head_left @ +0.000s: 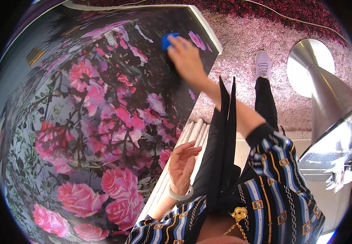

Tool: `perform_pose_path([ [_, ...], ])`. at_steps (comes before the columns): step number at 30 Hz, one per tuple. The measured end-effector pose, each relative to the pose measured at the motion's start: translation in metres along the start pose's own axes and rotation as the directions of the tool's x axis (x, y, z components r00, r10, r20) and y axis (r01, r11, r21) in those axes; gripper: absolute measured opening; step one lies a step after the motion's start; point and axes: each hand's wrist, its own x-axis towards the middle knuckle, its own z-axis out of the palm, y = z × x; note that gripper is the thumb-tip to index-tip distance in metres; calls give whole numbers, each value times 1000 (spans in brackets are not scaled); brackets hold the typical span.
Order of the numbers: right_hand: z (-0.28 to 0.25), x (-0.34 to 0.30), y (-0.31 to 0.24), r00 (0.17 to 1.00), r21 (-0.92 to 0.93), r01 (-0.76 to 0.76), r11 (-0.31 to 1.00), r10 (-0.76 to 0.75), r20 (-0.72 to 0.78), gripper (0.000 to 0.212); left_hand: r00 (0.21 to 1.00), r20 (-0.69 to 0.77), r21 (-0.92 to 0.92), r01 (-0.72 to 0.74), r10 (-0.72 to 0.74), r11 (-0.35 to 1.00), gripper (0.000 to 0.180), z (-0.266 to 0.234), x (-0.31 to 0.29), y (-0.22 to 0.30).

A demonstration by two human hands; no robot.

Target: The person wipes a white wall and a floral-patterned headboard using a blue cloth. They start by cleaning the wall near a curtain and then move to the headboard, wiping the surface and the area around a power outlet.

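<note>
A wall panel (111,105) covered in pink roses and dark foliage fills the left side. High on it, near the far right edge, my right hand (187,59) presses a small blue cloth or sponge (169,41) against the dark part of the print. Its fingers lie over the blue thing and blur slightly with motion. My left hand (183,166), with a white band (180,194) at the wrist, hovers beside the panel's lower right edge. Nothing is in it; the fingers are loosely bent and apart.
White ribbed moulding (195,132) runs by my left hand. White trim (206,26) edges the panel's far corner. A fluffy pinkish carpet (237,36) covers the floor, with my pale shoe (263,65) on it. A shiny metal cone-shaped stand (332,95) stands at the right.
</note>
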Motion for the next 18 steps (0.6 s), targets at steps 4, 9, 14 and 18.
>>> perform_pose_path([
  [4,-79,-15,-104,995,541,-19,841,70,-74,42,996,-69,148,-52,62,988,70,-9,3,-9],
  [9,-19,27,-39,954,405,168,899,-45,-297,35,956,-185,318,-163,229,934,99,-24,-6,-21],
  [14,30,51,81,820,406,-544,734,567,73,37,942,-163,339,-226,294,913,106,-35,1,-30],
  [18,23,28,28,904,395,-360,845,421,-76,34,937,-181,391,-209,297,897,105,-50,-2,-35],
])
